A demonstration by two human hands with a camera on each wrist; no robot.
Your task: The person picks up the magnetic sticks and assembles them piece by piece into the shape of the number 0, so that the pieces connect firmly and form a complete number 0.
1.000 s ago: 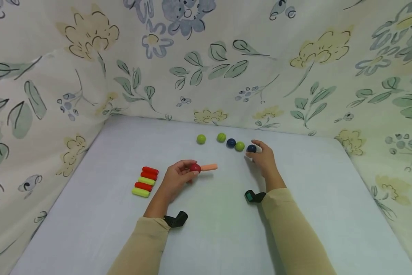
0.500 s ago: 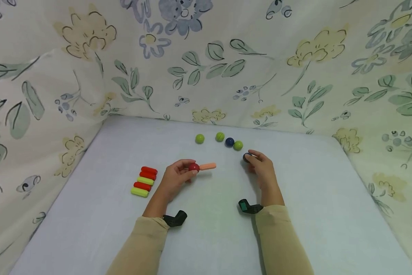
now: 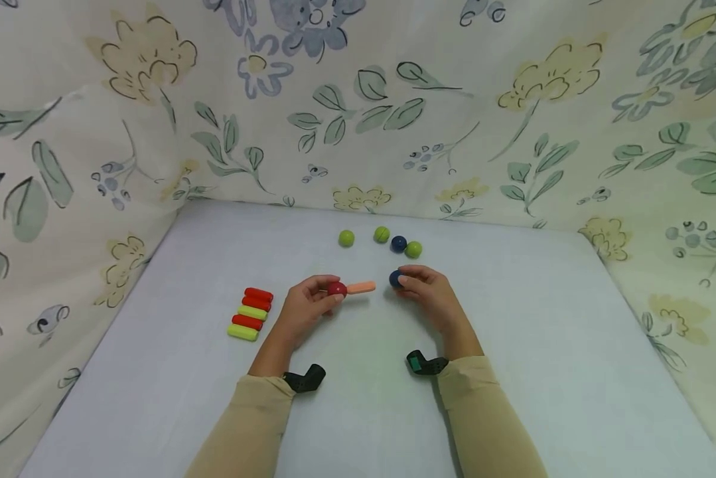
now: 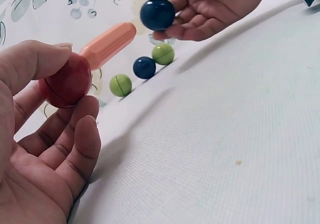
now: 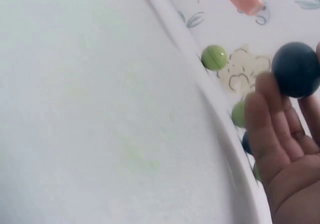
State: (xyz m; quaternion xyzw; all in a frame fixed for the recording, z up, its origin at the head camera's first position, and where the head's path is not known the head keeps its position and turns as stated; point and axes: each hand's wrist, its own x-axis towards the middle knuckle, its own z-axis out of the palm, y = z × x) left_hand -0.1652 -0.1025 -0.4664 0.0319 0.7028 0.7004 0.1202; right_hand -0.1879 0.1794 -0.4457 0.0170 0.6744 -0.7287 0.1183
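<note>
The left hand (image 3: 306,302) pinches a glossy red ball (image 4: 69,84), from which a ridged peach rod (image 4: 109,44) sticks out. The right hand (image 3: 432,292) pinches a shiny dark blue ball (image 4: 158,13), near the rod's free end but apart from it, above the white table (image 3: 358,405). Near its far edge lie three green balls (image 3: 346,238) and a second blue ball (image 3: 399,243). Five red and yellow pegs (image 3: 253,311) lie beside the left hand.
</note>
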